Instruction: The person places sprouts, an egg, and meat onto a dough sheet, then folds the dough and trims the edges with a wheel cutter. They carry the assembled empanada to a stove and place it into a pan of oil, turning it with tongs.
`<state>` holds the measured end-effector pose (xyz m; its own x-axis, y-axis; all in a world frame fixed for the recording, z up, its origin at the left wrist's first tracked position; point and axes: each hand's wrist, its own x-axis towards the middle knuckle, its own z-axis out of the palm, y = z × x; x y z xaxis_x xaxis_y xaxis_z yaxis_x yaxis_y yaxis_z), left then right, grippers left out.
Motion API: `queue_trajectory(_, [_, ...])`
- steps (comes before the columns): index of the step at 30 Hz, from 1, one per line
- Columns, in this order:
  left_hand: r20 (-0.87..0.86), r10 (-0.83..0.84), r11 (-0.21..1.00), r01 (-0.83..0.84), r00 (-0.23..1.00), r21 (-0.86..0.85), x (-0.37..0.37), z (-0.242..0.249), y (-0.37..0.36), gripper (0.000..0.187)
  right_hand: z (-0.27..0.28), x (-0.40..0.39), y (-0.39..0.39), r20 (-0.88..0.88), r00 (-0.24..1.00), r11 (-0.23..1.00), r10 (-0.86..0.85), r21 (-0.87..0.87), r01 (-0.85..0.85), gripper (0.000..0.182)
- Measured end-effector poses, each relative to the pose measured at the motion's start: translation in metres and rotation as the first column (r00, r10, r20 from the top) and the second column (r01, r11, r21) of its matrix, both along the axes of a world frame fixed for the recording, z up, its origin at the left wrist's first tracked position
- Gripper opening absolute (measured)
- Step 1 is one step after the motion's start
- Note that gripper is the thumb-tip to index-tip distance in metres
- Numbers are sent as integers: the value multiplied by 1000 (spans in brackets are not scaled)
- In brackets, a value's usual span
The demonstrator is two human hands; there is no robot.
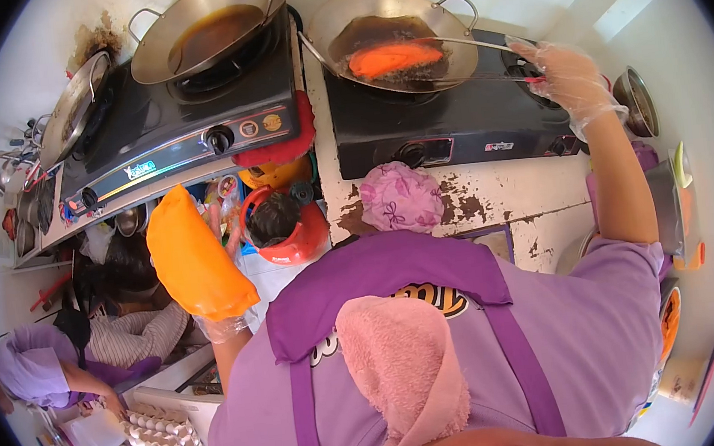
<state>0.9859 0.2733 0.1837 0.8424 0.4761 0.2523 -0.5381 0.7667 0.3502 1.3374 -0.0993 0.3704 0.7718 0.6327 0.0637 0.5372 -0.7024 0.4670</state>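
Note:
A smooth orange slab point(195, 254) rests on my gloved left hand point(228, 326), which is mostly hidden beneath it; some fingers show past its right edge. My right hand point(565, 78), in a clear plastic glove, grips long thin metal tongs point(490, 42). The tongs reach left into a wok point(454, 24) on the right-hand stove. Their ends are at a bright reddish-orange piece point(397, 59) in dark, bubbling oil.
A left stove point(150, 127) carries a wok of brown oil point(205, 27) and a smaller pan point(75, 108). Below are a red container point(311, 232), a patterned purple bundle point(400, 197) and egg trays point(168, 443). Another person point(40, 365) is at lower left. A metal bowl point(638, 101) stands right.

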Motion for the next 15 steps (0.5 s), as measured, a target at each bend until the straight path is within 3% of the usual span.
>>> queue_trajectory(6, [-10, 12, 1000, -11, 1000, 13, -1, 4, -2, 62, -34, 16, 15, 8, 995, 995, 101, -21, -101, 72])
queue_trajectory(15, [46, -62, 998, 62, 997, 16, -3, -6, 8, 64, -68, 21, 34, 112, 989, 994, 93, -62, -86, 68])
